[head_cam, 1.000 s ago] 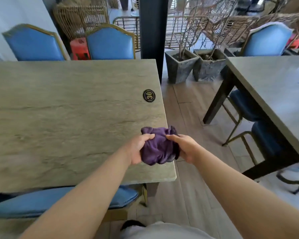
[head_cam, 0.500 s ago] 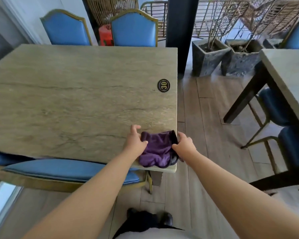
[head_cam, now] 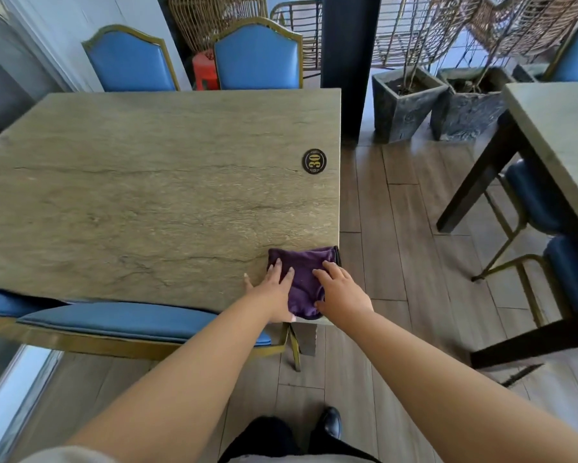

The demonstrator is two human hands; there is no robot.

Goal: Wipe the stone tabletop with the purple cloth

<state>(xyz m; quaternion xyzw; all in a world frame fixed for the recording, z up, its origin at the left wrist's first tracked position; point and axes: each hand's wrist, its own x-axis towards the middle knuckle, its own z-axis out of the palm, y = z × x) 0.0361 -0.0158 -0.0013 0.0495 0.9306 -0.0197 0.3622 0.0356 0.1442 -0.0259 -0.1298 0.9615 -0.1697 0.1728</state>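
Bright daylight, soft shadows, wide-angle edge distortion

Your table (head_cam: 154,195) is a rectangular slab of greenish-brown stone with darker veins running along its length. Near its right edge you have a small round black plaque (head_cam: 314,161) with "30" in gold lying flat on the stone. At the near right corner lies the purple cloth (head_cam: 304,272), folded into a rough square, its right side reaching the table's right edge and its near side at the front edge. Your left hand (head_cam: 275,289) and right hand (head_cam: 339,289) both rest flat on the cloth, fingers (head_cam: 289,274) extended.
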